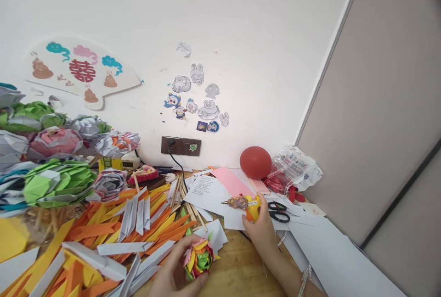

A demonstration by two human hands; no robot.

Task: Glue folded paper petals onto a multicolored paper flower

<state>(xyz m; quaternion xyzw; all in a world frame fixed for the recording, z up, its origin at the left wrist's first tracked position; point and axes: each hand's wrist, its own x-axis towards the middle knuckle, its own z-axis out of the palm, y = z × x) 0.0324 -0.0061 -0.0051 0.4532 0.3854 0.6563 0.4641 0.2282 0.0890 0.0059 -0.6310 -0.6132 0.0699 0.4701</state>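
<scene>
Left hand (175, 270) has the small paper flower (201, 258) gripped from its left side, finger over the back, thumb in front; layered petals left exposed, probably so they don't crush. Right hand (261, 228) is wrapped round the yellow glue gun (254, 208), nozzle pointing left, likely to keep the tip off the fingers. Folded paper strips (94, 230) heaped across the bench (237, 269) on the left, I'd guess for easy reach. Scissors (278, 211) lie just beside the right hand. Flower sits within the left hand's grip, nearer me than the nozzle, not touching it.
</scene>
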